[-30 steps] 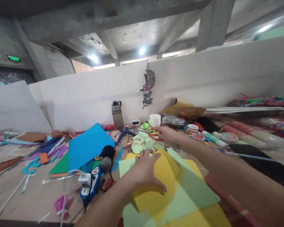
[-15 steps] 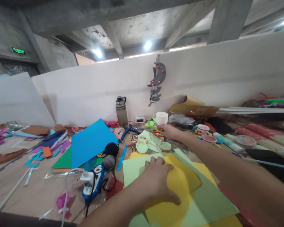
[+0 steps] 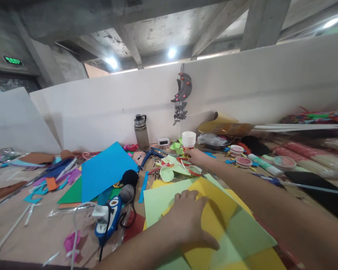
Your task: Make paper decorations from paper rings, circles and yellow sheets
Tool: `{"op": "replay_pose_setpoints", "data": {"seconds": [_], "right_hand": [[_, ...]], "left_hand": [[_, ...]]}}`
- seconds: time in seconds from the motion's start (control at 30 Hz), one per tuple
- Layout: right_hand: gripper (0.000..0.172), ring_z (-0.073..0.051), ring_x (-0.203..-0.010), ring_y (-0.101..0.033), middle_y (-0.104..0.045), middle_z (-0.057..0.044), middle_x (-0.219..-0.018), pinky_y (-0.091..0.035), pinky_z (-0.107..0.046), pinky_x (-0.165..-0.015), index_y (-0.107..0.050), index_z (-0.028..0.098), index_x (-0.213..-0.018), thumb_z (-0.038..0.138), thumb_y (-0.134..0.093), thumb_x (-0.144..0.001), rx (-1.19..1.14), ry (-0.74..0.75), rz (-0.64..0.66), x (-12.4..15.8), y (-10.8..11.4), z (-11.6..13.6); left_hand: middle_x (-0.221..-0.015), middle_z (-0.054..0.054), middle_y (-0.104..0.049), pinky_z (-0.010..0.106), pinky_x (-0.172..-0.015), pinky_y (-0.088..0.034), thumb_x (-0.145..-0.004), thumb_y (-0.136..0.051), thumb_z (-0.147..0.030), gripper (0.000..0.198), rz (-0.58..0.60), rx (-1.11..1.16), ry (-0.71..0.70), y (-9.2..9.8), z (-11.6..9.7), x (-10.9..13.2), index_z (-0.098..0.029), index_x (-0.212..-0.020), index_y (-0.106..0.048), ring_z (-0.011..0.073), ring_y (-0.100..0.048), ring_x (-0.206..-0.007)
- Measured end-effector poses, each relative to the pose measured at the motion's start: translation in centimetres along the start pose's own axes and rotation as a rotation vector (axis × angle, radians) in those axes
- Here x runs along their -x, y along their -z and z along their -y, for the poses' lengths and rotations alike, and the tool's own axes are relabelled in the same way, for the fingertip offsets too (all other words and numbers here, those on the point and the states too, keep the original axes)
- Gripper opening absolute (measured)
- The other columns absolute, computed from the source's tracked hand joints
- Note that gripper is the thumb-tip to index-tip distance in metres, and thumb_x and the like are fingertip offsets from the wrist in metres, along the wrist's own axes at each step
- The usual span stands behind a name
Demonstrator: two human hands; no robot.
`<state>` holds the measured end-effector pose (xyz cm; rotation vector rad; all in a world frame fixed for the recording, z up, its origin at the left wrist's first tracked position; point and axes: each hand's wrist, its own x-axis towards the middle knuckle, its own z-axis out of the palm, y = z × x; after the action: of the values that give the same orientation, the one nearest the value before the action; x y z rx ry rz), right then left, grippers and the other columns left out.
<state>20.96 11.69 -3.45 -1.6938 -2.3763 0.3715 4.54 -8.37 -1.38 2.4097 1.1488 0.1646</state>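
My left hand (image 3: 190,217) lies spread on a sheet of yellow paper (image 3: 205,197), pressing it over light green sheets (image 3: 163,198). Farther off, my right hand (image 3: 196,155) reaches across the table with its fingers curled down just in front of a stack of white paper cups (image 3: 189,139). Red loops, perhaps scissor handles (image 3: 182,162), lie right by those fingertips. Whether the fingers grip anything is hidden. A cut pale green ring or disc (image 3: 166,174) and paper scraps sit between the two hands.
Blue card (image 3: 108,168), yarn balls (image 3: 130,177) and a blue power strip (image 3: 109,219) with cables lie to the left. A bottle (image 3: 141,132) and small clock (image 3: 163,141) stand along the white board. Decorated lids (image 3: 243,162) and a glue tube (image 3: 264,165) lie right.
The view has shifted slightly right. My right hand stays beside the cups, its fingers lower and more curled. Under my left hand the yellow sheet has turned a little.
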Motion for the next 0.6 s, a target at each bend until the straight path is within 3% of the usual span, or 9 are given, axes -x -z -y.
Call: {"op": "replay_pose_setpoints", "data": {"seconds": [0.2, 0.3, 0.37, 0.53, 0.6], "right_hand": [[0.023, -0.023, -0.104, -0.062, -0.068, -0.012, -0.113, -0.046, -0.033, -0.092, -0.067, 0.014, -0.108, 0.021, -0.06, -0.087, -0.007, 0.017, -0.176, 2.9, 1.6, 0.7], [0.024, -0.024, -0.104, -0.062, -0.069, -0.011, -0.113, -0.044, -0.031, -0.09, -0.067, 0.016, -0.109, 0.023, -0.058, -0.087, -0.021, -0.006, -0.282, 7.0, 3.3, 0.6], [0.024, -0.023, -0.101, -0.062, -0.069, -0.011, -0.113, -0.044, -0.031, -0.087, -0.067, 0.017, -0.109, 0.024, -0.055, -0.089, -0.026, -0.045, -0.356, 10.6, 4.7, -0.2], [0.017, -0.021, -0.082, -0.064, -0.072, -0.014, -0.096, -0.042, -0.031, -0.071, -0.068, 0.016, -0.097, 0.025, -0.056, -0.09, 0.097, -0.241, -0.605, 19.9, 7.0, -5.1], [0.014, -0.02, -0.072, -0.062, -0.071, -0.015, -0.082, -0.039, -0.03, -0.061, -0.068, 0.015, -0.087, 0.028, -0.061, -0.087, 0.215, -0.323, -0.557, 22.6, 6.3, -7.6]], "left_hand": [[-0.135, 0.017, -0.052, 0.048, -0.102, -0.04, -0.066, -0.073, -0.042, 0.075, -0.024, 0.052, 0.052, 0.6, -0.5, 0.1, -0.017, -0.133, -0.054, 0.037, -0.048, -0.122], [-0.128, 0.016, -0.057, 0.046, -0.103, -0.039, -0.074, -0.065, -0.035, 0.059, -0.062, 0.015, 0.047, 0.5, -0.5, -0.2, -0.016, -0.129, -0.057, 0.0345, -0.05, -0.12], [-0.126, 0.015, -0.059, 0.046, -0.102, -0.039, -0.075, -0.066, -0.041, 0.056, -0.118, 0.007, 0.057, 0.3, -0.5, -0.5, -0.017, -0.126, -0.059, 0.0341, -0.051, -0.118], [-0.132, 0.016, -0.052, 0.051, -0.106, -0.032, -0.059, -0.07, -0.071, 0.087, -0.2, 0.002, 0.03, -0.2, -1.2, -0.7, -0.02, -0.128, -0.057, 0.0374, -0.041, -0.126], [-0.138, 0.016, -0.048, 0.055, -0.108, -0.028, -0.052, -0.07, -0.076, 0.097, -0.164, -0.015, 0.011, -0.5, -1.5, -0.5, -0.021, -0.131, -0.055, 0.0399, -0.035, -0.131]]}}
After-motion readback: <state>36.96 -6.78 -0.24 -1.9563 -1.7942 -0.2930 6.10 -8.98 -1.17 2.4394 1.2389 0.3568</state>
